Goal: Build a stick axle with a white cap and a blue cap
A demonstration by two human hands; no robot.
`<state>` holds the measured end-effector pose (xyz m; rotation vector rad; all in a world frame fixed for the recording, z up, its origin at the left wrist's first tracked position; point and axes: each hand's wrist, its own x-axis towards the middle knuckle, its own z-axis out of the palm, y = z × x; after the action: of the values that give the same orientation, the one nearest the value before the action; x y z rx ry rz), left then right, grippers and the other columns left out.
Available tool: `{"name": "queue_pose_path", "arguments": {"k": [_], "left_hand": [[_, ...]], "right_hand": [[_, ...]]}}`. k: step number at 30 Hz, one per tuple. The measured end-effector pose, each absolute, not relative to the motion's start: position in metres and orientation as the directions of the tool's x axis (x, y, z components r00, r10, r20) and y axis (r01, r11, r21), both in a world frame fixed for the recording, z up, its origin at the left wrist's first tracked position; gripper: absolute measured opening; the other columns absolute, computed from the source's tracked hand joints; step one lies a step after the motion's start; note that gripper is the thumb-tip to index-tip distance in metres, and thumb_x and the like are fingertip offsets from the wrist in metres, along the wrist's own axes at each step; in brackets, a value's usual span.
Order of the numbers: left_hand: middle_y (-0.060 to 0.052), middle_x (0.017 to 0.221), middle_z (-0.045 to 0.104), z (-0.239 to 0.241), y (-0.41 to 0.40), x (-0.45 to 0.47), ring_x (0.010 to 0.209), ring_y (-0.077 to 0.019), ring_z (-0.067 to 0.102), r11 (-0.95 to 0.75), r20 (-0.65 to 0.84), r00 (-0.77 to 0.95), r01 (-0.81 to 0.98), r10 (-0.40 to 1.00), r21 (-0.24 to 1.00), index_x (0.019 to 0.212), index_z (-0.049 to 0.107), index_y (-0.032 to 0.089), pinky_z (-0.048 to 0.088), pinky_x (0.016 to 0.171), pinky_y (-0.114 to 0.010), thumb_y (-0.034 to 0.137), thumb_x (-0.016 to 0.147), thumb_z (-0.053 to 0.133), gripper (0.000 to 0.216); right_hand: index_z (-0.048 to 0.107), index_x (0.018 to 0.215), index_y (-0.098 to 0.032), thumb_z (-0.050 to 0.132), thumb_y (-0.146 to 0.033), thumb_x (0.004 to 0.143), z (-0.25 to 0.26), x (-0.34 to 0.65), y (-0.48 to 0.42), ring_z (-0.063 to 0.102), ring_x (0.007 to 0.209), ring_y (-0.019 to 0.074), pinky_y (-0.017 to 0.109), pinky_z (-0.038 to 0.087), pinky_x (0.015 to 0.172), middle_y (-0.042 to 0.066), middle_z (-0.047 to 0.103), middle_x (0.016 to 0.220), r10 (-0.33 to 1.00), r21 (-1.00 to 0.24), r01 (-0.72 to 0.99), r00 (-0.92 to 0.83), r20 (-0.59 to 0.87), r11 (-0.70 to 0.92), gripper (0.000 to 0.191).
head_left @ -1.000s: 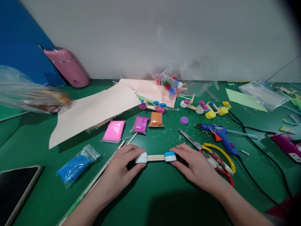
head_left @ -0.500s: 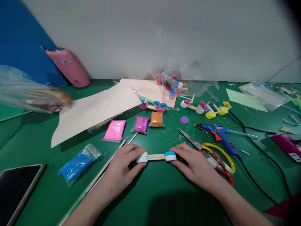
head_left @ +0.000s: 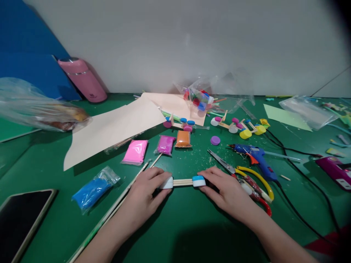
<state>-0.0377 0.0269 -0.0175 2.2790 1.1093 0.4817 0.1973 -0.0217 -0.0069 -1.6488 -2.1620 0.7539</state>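
A pair of thin wooden sticks lies on the green mat, with a white bottle cap on its left end and a blue-and-white bottle cap on its right end. My left hand is closed round the white cap. My right hand pinches the blue-and-white cap. Both hands rest low on the mat, holding the piece level between them.
Scissors and a blue glue gun lie right of my right hand, with black cables beyond. Clay packets in blue, pink, magenta and orange lie ahead. A phone sits at the left edge.
The hands and the stick-and-cap piece hold still. The view has drifted slightly, so things on the mat appear a little further right.
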Motion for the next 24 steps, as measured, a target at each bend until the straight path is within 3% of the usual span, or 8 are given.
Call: {"name": "queue_pose_path", "arguments": {"k": [24], "left_hand": [[-0.005, 0.094, 0.056, -0.0156, 0.0277, -0.0358, 0.086, -0.0185, 0.052, -0.454, 0.052, 0.575, 0.585, 0.817, 0.672, 0.099, 0.058, 0.022, 0.042, 0.076, -0.031, 0.021, 0.08, 0.05, 0.021]], "right_hand": [[0.053, 0.112, -0.023, 0.045, -0.023, 0.085, -0.0058, 0.1959, -0.0226, 0.054, 0.089, 0.0167, 0.028, 0.043, 0.078, 0.005, 0.054, 0.1, 0.959, -0.585, 0.787, -0.278, -0.054, 0.195, 0.027]]}}
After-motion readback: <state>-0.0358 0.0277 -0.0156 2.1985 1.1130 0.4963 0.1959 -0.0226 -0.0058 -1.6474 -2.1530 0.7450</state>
